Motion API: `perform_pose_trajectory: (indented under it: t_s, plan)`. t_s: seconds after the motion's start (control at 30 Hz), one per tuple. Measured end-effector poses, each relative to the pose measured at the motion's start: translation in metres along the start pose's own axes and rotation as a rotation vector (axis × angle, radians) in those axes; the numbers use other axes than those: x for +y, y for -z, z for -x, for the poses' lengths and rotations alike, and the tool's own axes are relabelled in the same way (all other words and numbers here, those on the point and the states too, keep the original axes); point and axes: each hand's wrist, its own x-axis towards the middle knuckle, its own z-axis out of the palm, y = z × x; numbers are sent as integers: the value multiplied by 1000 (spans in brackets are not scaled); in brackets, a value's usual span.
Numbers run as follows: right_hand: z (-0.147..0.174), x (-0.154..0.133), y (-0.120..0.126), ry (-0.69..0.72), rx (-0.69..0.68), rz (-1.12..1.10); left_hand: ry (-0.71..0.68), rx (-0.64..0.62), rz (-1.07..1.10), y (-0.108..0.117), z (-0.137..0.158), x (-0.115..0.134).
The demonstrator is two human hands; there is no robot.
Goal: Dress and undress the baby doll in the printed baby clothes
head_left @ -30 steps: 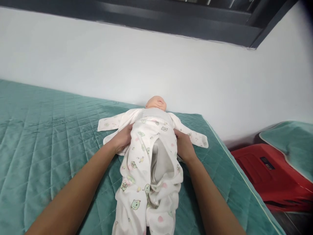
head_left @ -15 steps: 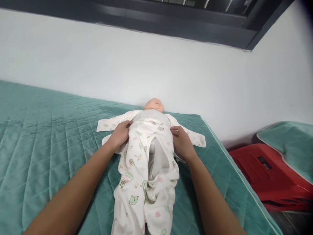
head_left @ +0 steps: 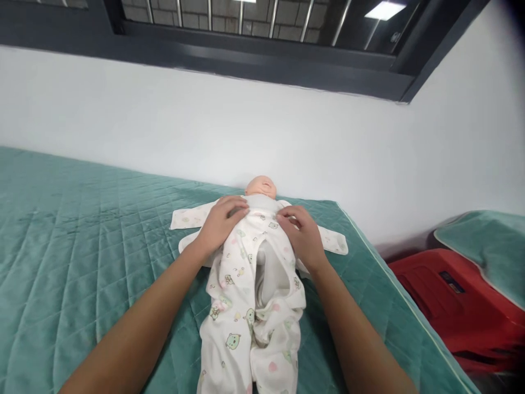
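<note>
A baby doll (head_left: 261, 187) lies on its back, its head towards the wall. White split-crotch baby trousers (head_left: 238, 284) with green and pink prints cover its legs and reach high up the torso. Above the waistband shows a pale grey-white chest. My left hand (head_left: 225, 220) bends over the waistband's left side, thumb and fingers closed together at the fabric. On the other side, my right hand (head_left: 301, 232) pinches the waistband edge with curled fingers. A printed baby top (head_left: 334, 241) has its sleeves spread outward, partly under the doll.
Green quilted bedding (head_left: 102, 246) lies beneath the doll. A white wall (head_left: 184, 126) rises behind, with a dark window frame (head_left: 266, 63) above. To the right stands a red plastic chair (head_left: 435, 290), partly under green cloth (head_left: 488, 246).
Both hands have moved from the doll's sides up and inward onto the front of the waistband. The view has tilted up, showing more of the window.
</note>
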Motion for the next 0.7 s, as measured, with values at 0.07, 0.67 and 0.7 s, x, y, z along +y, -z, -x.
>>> perform_pose_trajectory:
  t_s: [0.07, 0.67, 0.7]
  plan:
    - [-10, -3, -5, 40, -99, -36, -31, -110, 36, 0, -7, -2]
    - [-64, 22, -22, -84, -297, 175, 107, -235, -20, -8, -62, -29]
    - [-67, 25, -25, -112, -268, 163, 125, -189, -35, -12, -64, -32]
